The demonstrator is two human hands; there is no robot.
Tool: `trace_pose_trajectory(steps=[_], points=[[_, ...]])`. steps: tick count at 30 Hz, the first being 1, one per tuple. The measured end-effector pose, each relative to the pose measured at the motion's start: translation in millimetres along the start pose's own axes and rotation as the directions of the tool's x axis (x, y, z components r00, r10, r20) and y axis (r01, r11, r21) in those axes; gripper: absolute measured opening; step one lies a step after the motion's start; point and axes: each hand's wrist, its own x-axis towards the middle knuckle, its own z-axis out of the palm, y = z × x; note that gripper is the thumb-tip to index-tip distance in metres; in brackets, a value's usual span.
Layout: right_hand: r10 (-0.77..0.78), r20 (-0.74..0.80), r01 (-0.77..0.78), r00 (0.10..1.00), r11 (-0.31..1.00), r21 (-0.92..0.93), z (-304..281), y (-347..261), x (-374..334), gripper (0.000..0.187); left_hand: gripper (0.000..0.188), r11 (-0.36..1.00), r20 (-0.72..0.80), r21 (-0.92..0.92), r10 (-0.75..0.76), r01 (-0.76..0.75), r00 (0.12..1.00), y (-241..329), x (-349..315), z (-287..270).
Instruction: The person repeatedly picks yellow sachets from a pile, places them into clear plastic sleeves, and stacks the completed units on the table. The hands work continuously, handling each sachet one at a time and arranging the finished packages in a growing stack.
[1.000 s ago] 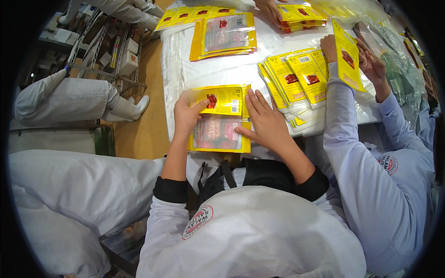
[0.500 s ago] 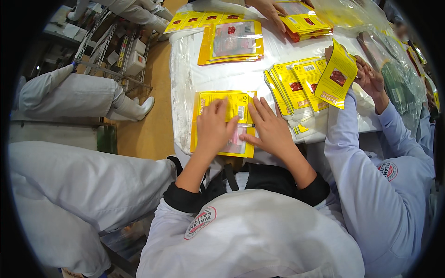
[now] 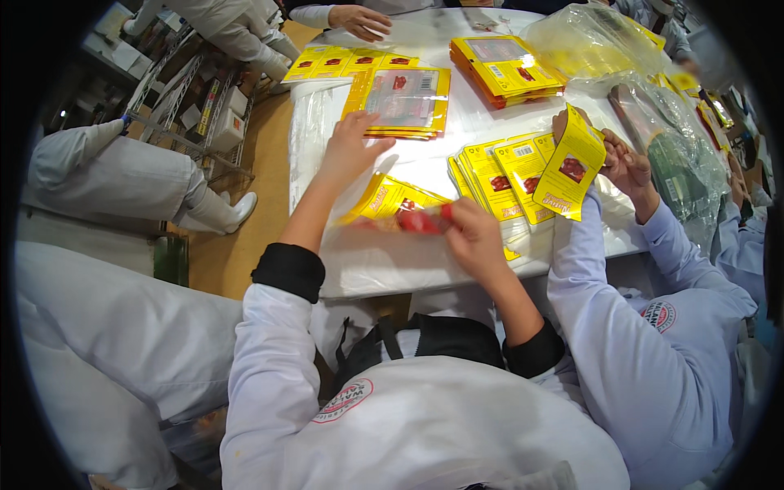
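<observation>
My right hand (image 3: 476,238) grips a yellow and red printed pouch (image 3: 400,204) by its right edge. The pouch is tilted over the white table in front of me, and its near side is smeared by motion. My left hand (image 3: 353,149) reaches out to the near left edge of a stack of yellow pouches with clear windows (image 3: 402,102). Its thumb stands apart from the fingers, and the fingertips touch or nearly touch the stack.
On my right a co-worker's hands (image 3: 625,163) hold up a yellow pouch (image 3: 572,167) beside overlapping pouches (image 3: 498,180). A thicker pile (image 3: 506,69) lies farther back, near clear plastic bags (image 3: 592,41). Across the white table (image 3: 359,273) is another person's hand (image 3: 359,22).
Both my hands lay flat on the pouch before. Now my right hand has lifted it by one edge, and my left has moved forward to the stack. The far person's hand left the back pile.
</observation>
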Motion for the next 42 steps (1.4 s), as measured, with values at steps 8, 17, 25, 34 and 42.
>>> trace_pose_trajectory(steps=[8, 17, 25, 34, 42], points=[[0.397, -0.365, -0.132, 0.842, 0.807, 0.575, -31, 5, 51, 0.024, 0.072, 0.141, 0.191, -0.978, 0.328, 0.152, 0.925, 58, -32, -71], [0.344, -0.381, -0.205, 0.858, 0.91, 0.36, -34, 28, 21, 0.042, 0.029, 0.426, -0.113, -0.904, -0.164, -0.033, 0.98, 85, 87, -29], [0.075, -0.207, -0.075, 0.975, 0.997, 0.011, -45, 12, -15, 0.029, 0.029, 0.85, -0.395, -0.148, 0.418, -0.505, 0.818, 120, 175, 39], [0.082, -0.235, -0.118, 0.969, 0.982, -0.145, -71, 17, -28, 0.03, 0.045, 0.8, -0.428, 0.508, 0.557, -0.32, 0.712, 165, 221, 11], [0.122, -0.206, -0.151, 0.971, 0.98, -0.131, -71, 18, -27, 0.033, 0.053, 0.998, -0.004, 0.054, 0.018, -0.018, 1.0, 180, 268, 100]])
